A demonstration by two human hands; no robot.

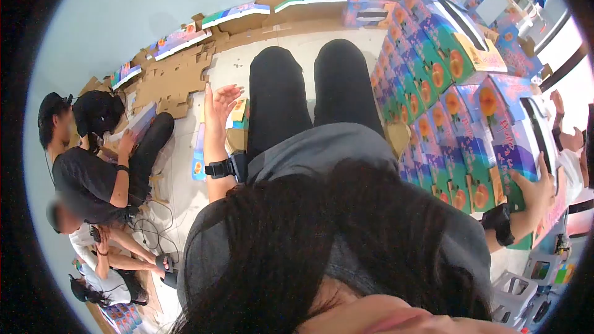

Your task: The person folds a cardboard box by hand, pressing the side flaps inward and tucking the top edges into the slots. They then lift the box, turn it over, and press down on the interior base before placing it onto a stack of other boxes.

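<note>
My left hand (223, 102) is raised beside my left knee, palm up and fingers apart, holding nothing. Just behind it, a printed carton piece (239, 115) lies on the floor. On the other side, my right hand (536, 190) grips the near end of a colourful fruit-printed carton (504, 125), thumb and fingers apart across its edge. This carton has a dark handle strip and sits at the end of a stacked row. Another carton (455, 40) with the same print stands just beyond it.
Flattened brown cardboard (167, 80) lies along the wall. Two people, one in a dark shirt (93, 176), sit at the left near cables (151, 226); another is below them. A person's hand (572, 140) shows at the far right. White stools (515, 291) stand lower right.
</note>
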